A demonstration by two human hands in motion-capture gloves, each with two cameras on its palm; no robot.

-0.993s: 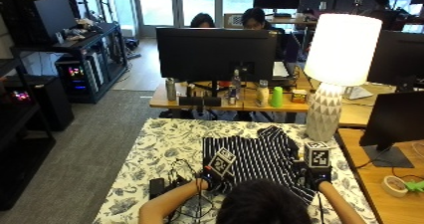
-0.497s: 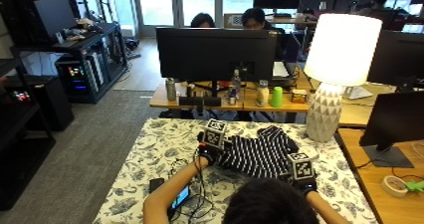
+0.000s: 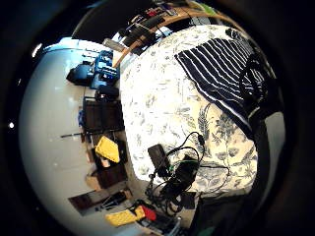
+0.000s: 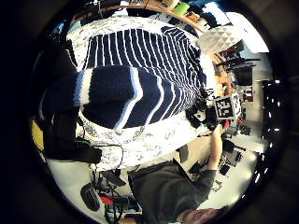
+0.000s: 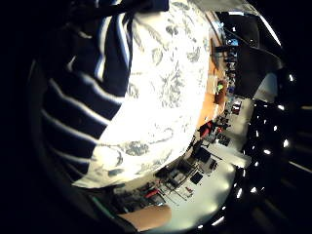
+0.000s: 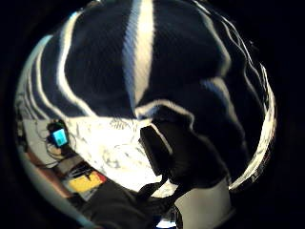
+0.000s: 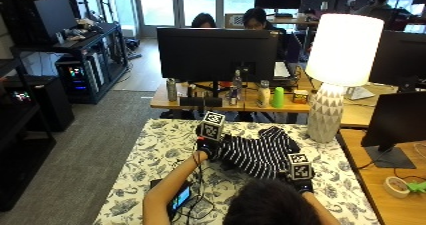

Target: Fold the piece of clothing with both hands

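Observation:
A dark navy garment with white stripes [image 7: 261, 154] lies on the flower-patterned tablecloth [image 7: 156, 155]. My left hand [image 7: 208, 147] is at the garment's left far side and grips a lifted fold of it, which shows as a thick striped roll [image 4: 117, 95] close to the palm. My right hand [image 7: 303, 185] is at the garment's near right edge, close to my body. In the right thumb side palm view, striped fabric [image 6: 143, 71] fills the picture and dark fingers [image 6: 183, 155] curl on it. The garment's far part [image 4: 149, 49] lies flat.
A phone with a lit screen [image 7: 180, 198] and tangled cables [image 3: 177, 169] lie on the cloth at my near left. A white lamp [image 7: 336, 75] stands at the table's far right corner. A wooden desk [image 7: 200, 103] with a monitor and bottles runs behind.
My left hand has carried the garment's edge away from me, toward the far left. My right hand has drawn back toward my body at the right.

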